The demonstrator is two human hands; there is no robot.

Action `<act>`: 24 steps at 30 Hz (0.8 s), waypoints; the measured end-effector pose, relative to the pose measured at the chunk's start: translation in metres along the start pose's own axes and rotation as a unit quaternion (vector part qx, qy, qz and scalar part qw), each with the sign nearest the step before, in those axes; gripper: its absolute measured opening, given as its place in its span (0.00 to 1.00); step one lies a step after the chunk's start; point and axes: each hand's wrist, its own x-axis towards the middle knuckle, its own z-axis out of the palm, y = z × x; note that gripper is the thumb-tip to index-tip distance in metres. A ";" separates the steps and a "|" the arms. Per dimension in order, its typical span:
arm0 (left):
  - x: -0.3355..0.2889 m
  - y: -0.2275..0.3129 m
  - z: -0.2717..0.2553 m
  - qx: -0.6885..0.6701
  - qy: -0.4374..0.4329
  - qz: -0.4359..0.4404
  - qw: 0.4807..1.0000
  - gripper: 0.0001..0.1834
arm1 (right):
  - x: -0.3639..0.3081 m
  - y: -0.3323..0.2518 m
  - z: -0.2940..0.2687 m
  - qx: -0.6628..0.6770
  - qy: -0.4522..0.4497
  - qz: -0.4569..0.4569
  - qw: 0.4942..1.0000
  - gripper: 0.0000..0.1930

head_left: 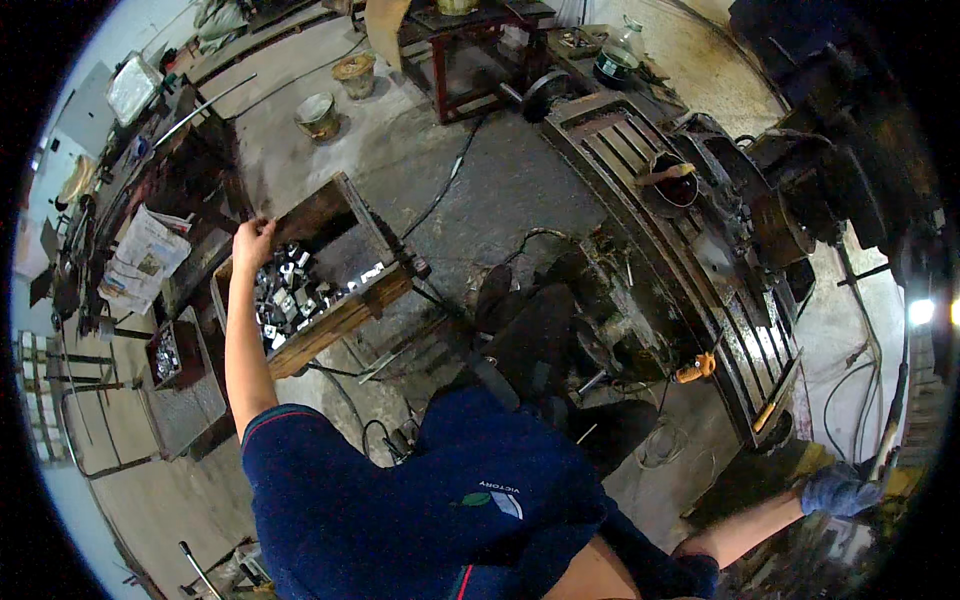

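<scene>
Left hand (252,243) curled at the box (350,318), hold unclear; apparently picking metal pieces (290,295), next needing a sure pinch. Right hand (838,492) at a lever (889,440), grip unclear.

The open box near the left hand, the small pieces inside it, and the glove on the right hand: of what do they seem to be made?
Box: probably wood, rough and unpolished; its brown side looks worn.
Pieces: likely metal, bare and shiny, with silvery glints.
Glove: seemingly fabric, matte, blue-grey and soft-looking; the weave is too blurred to tell.
</scene>
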 end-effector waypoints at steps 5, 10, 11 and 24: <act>-0.028 0.004 0.021 0.199 0.064 -0.065 0.976 0.20 | 0.028 -0.023 -0.002 -0.250 0.004 -0.167 0.954 0.15; -0.024 -0.004 0.043 0.297 0.038 -0.060 0.952 0.17 | 0.064 -0.001 0.014 -0.241 0.017 -0.236 0.941 0.12; -0.025 0.000 0.045 0.303 0.031 -0.034 0.952 0.15 | 0.072 0.004 0.015 -0.239 0.013 -0.247 0.939 0.12; -0.017 -0.035 0.069 0.363 0.089 0.121 0.920 0.09 | 0.097 -0.004 0.011 0.061 0.025 -0.016 0.998 0.12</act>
